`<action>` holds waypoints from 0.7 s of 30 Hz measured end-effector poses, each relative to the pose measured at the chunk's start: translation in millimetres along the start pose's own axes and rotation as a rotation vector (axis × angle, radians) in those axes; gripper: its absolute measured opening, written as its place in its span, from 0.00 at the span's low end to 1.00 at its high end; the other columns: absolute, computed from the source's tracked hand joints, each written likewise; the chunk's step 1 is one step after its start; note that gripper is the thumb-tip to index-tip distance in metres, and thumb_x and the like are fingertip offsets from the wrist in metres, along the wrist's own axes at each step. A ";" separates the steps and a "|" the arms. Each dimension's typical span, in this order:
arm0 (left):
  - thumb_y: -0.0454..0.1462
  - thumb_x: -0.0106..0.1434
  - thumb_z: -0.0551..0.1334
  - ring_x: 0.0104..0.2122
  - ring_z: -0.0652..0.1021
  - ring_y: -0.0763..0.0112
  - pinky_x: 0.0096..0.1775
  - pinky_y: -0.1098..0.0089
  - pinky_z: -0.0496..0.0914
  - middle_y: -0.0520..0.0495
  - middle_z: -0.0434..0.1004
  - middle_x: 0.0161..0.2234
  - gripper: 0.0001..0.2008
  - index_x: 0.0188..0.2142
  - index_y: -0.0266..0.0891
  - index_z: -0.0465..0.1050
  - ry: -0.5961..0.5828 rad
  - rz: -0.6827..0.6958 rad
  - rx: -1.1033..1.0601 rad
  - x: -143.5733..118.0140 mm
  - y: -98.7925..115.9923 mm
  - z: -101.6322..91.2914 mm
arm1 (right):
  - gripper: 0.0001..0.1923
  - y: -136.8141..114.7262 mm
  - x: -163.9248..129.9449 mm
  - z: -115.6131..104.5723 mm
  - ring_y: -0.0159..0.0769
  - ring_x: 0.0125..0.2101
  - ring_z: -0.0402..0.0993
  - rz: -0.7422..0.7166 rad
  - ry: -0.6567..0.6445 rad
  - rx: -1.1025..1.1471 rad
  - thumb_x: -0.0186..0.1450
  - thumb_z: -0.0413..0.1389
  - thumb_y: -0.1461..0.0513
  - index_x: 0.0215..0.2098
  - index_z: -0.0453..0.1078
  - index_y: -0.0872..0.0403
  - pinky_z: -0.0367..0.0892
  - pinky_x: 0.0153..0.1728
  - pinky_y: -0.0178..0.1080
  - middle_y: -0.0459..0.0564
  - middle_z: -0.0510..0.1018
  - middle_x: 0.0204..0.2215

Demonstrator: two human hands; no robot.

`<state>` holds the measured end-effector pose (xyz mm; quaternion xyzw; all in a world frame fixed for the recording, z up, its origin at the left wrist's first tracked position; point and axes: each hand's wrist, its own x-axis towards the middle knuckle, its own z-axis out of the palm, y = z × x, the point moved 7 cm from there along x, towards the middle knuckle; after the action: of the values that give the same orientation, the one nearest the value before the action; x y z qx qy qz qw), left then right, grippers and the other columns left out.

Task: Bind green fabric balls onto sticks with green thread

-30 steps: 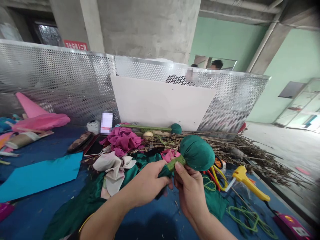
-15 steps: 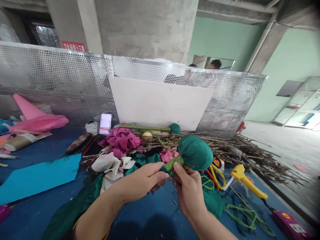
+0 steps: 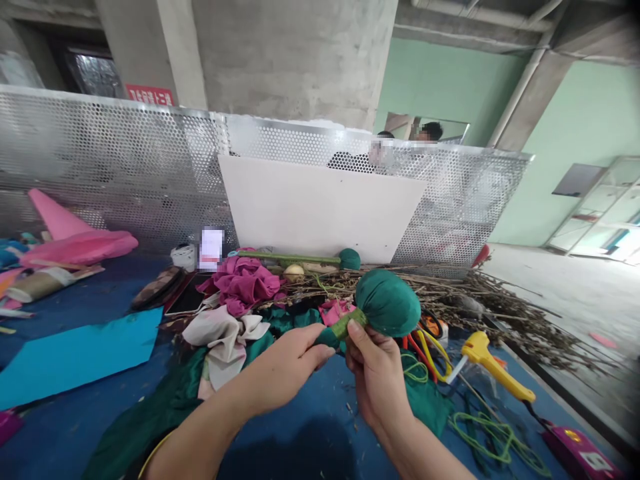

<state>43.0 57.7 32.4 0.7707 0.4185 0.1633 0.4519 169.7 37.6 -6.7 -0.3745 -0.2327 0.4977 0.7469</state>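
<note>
Green round-headed piece [image 3: 384,305] in both hands [image 3: 295,360] [image 3: 380,370]

Round head [image 3: 388,303]: velvety-looking green cloth, stem wrap [image 3: 349,323]: matt, slightly rough, glue gun [image 3: 501,375]: smooth yellow plastic, screen [image 3: 115,153]: perforated metal, twigs [image 3: 520,319]: dry, rough.

The left forearm [image 3: 200,430] slants inward, the left grip [image 3: 293,363] curled, thumb pointing rightward; the right forearm [image 3: 433,450] angles up leftward, the right grip [image 3: 377,367] pinching, thumb above bent fingers.
</note>
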 end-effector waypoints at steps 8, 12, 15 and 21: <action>0.38 0.65 0.51 0.47 0.75 0.60 0.46 0.66 0.66 0.48 0.77 0.46 0.20 0.56 0.48 0.61 0.257 0.069 0.148 0.1 8.3 -7.7 | 0.19 6.6 -4.0 8.7 0.23 0.17 0.46 0.108 -0.032 0.230 0.51 0.68 0.54 0.25 0.64 0.54 0.47 0.14 0.28 0.36 0.55 0.18; 0.40 0.67 0.50 0.49 0.75 0.59 0.47 0.66 0.67 0.46 0.76 0.49 0.20 0.58 0.46 0.62 0.256 0.064 0.184 0.8 6.5 -10.5 | 0.19 14.4 -7.3 8.7 0.24 0.16 0.44 0.209 -0.044 0.247 0.55 0.63 0.49 0.25 0.63 0.53 0.46 0.14 0.28 0.36 0.52 0.19; 0.40 0.68 0.49 0.45 0.77 0.59 0.44 0.65 0.67 0.46 0.77 0.47 0.18 0.55 0.45 0.65 0.271 0.069 0.287 0.3 7.9 -11.1 | 0.19 0.8 -10.7 5.3 0.25 0.16 0.44 0.017 -0.091 0.002 0.62 0.57 0.50 0.22 0.61 0.53 0.45 0.14 0.30 0.37 0.51 0.17; 0.40 0.69 0.47 0.38 0.78 0.60 0.36 0.67 0.66 0.48 0.79 0.38 0.13 0.45 0.44 0.67 0.295 0.067 0.454 -0.2 12.7 -5.2 | 0.14 -34.6 -49.7 28.2 0.30 0.22 0.63 -0.764 -0.318 -0.780 0.69 0.46 0.65 0.24 0.62 0.53 0.58 0.25 0.33 0.44 0.66 0.20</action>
<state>45.9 57.3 45.8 0.8336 0.4798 0.1909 0.1961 149.4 -6.5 39.1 -0.4322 -0.6281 0.1195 0.6359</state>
